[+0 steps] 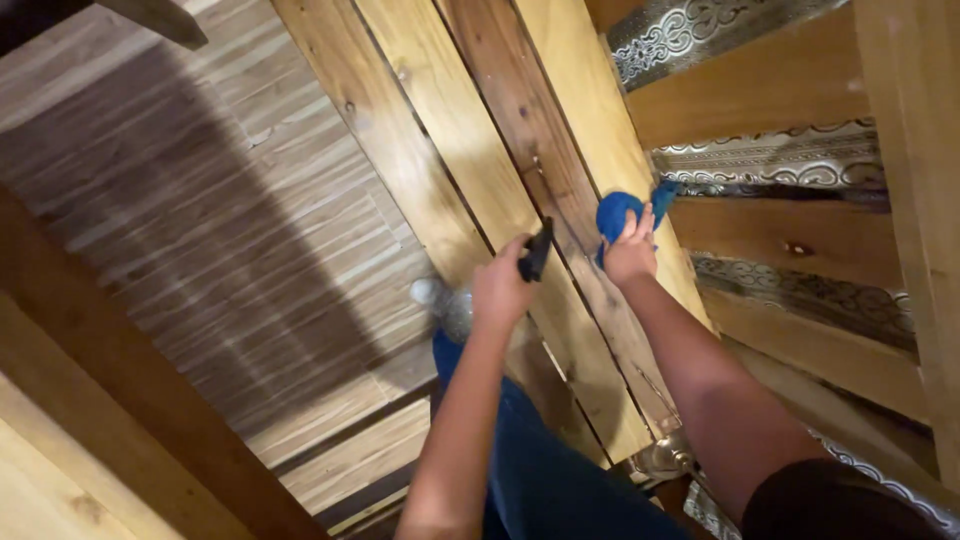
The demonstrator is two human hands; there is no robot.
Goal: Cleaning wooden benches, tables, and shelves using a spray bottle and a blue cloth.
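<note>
1. The left hand (500,290) was closed around a small dark tool (536,250), which stuck up from the fist toward the wood; what kind of tool it was could not be told.
2. The right hand (631,252) was pressed down on a bunched blue cloth (612,212), the fingers curled over its near edge; a loose tail of the cloth trailed off to the right.
3. Both hands were held against a sloping run of wooden planks (470,140), laid side by side and running from the far left toward the near right.
4. The cloth lay on the right-hand plank, close to its right edge, and the dark tool was held just left of it, over a darker plank between two lighter ones.
5. A clear plastic bottle (440,298) was seen just left of the left wrist, partly hidden behind the hand.
6. Blue trousers (540,470) were visible between the two forearms at the near edge, and a dark sleeve (830,505) covered the right upper arm.
7. To the right of the planks, plain wooden boards (760,85) alternated with strips of embossed silver trim (780,160).
8. A floor (200,230) of wood-grain pattern was spread across the left side, crossed by a broad shadow.
</note>
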